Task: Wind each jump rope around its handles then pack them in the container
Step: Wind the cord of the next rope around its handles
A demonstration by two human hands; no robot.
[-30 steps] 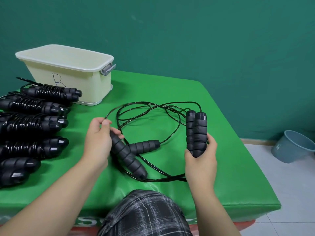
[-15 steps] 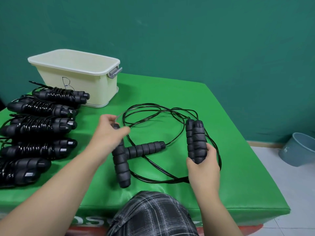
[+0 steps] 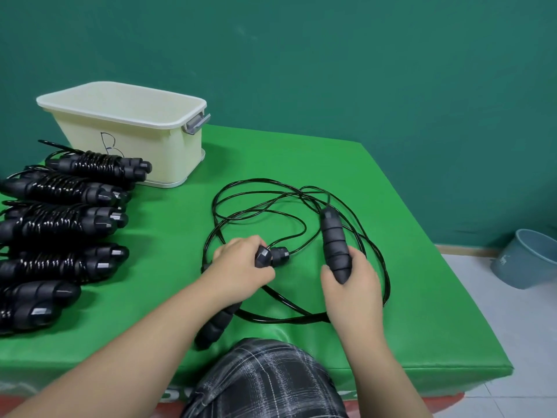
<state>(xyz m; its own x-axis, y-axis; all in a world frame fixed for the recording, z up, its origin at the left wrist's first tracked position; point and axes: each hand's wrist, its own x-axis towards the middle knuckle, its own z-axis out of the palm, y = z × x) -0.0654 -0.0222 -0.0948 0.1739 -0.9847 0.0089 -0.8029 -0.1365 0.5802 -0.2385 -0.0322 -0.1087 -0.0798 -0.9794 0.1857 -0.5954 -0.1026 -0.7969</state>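
1. While five wound jump ropes (image 3: 64, 220) lie in a row at the left of the green table (image 3: 407, 297), none is in the cream container (image 3: 132, 140) as far as one can see; its lid looks closed, so all packing is left.
2. Two loose ropes remain in the middle, their black cords (image 3: 259, 206) tangled in overlapping loops.
3. Her right hand (image 3: 351, 285) grips one rope's paired handles (image 3: 334, 242) upright, fingers curled round the lower end.
4. Her left hand (image 3: 241, 263) is closed round the top of a second pair of handles (image 3: 268, 256), one of which runs back under the wrist toward the table edge.
5. Winding has not begun on either rope, I judge.
6. Which cord belongs to which handles cannot be traced, the left fingers hide their hold, and the nearest wound ropes are cut off at the frame's left.
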